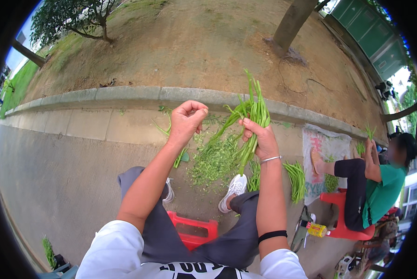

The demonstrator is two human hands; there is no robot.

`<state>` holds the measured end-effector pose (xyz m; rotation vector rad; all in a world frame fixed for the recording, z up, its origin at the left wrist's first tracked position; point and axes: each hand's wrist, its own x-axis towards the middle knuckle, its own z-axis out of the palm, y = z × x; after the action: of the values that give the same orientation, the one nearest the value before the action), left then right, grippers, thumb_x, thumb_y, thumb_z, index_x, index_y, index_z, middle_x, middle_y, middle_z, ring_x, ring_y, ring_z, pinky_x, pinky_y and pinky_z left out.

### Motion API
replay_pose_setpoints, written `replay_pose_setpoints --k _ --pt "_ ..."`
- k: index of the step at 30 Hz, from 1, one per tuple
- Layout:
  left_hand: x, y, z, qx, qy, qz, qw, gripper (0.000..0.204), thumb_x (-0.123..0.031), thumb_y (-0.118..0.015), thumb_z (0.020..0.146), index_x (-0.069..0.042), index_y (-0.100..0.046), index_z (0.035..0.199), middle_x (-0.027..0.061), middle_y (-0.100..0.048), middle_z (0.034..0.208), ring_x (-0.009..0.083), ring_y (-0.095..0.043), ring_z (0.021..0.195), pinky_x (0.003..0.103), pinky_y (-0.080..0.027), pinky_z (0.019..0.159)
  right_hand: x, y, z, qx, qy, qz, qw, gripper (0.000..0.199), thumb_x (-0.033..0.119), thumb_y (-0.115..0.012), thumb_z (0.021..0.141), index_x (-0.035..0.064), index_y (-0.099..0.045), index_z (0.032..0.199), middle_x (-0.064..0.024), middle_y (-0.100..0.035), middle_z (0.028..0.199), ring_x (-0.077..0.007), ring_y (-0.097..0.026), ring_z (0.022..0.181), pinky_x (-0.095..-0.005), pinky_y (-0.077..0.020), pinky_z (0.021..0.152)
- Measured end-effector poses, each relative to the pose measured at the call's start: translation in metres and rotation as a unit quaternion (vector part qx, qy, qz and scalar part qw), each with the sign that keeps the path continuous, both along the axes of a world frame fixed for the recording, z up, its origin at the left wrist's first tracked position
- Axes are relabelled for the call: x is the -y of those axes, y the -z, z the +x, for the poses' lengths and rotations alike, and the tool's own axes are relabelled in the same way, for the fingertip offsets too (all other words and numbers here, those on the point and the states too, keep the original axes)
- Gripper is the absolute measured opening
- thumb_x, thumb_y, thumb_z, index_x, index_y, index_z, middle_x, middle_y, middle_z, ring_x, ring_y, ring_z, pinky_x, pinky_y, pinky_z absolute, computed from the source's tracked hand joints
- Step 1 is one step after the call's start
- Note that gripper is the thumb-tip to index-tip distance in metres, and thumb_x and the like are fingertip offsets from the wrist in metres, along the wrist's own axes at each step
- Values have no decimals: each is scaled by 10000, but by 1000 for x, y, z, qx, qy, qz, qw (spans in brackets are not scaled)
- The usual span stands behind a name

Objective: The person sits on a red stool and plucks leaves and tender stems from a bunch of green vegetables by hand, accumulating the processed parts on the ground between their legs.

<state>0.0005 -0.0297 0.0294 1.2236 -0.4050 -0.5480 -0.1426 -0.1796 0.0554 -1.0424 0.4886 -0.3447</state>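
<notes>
My right hand [259,136] is wrapped round a bunch of long green vegetable stems [256,110], held upright above the pavement. Some stems bend out to the left of the bunch, and its lower ends hang below my fist. My left hand [189,122] is raised a little to the left, apart from the bunch. Its fingers are curled in and the thumb presses against the forefinger; anything between them is too small or hidden to make out. Below both hands, a scattered heap of green leaf scraps [213,162] covers the ground in front of my white shoes [236,188].
More green stems [295,181] lie right of my right shoe. A red plastic stool [194,228] shows between my legs. At right, a person in a green top [387,190] sits on a red chair near a plastic sheet [327,153]. A stone kerb [124,96] runs across behind.
</notes>
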Motion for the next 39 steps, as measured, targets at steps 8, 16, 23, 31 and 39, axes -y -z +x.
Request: replay_pose_setpoints --k 8,16,23,31,39 --pt "-7 4 -35 61 195 51 978 144 -20 -535 776 -23 -559 918 1 -580 688 45 -521 504 184 -426 436 -8 -11 -5 -4 -39 -62 997 282 100 -655 759 23 -511 989 -88 -609 830 -53 -465 538 -196 -385 471" --pt "-2 3 -29 106 127 9 986 262 -77 -622 771 -29 -569 1023 -7 -575 748 18 -472 519 155 -382 438 -15 -8 -7 -52 -53 -155 985 246 79 -691 716 18 -563 918 -44 -602 762 -61 -490 559 -198 -384 478" --pt "-1 4 -33 353 79 44 931 116 -60 -642 729 -18 -643 837 27 -561 703 49 -446 486 205 -353 436 -18 -7 -9 -81 -47 -203 975 194 94 -715 692 25 -609 838 -9 -593 707 -66 -508 568 -214 -399 495" --pt "0 7 -34 414 74 50 906 57 -62 -639 737 -22 -624 776 39 -545 663 63 -466 489 216 -355 430 -18 -6 -10 -104 -42 -232 966 164 96 -718 691 29 -618 804 4 -576 666 -59 -488 531 -209 -378 469" --pt "2 9 -36 285 98 68 951 40 -50 -627 745 -15 -607 742 -15 -521 644 21 -442 516 194 -348 449 -22 -6 -7 -118 -42 -234 964 141 93 -713 700 29 -618 783 6 -569 650 -54 -483 525 -206 -367 462"
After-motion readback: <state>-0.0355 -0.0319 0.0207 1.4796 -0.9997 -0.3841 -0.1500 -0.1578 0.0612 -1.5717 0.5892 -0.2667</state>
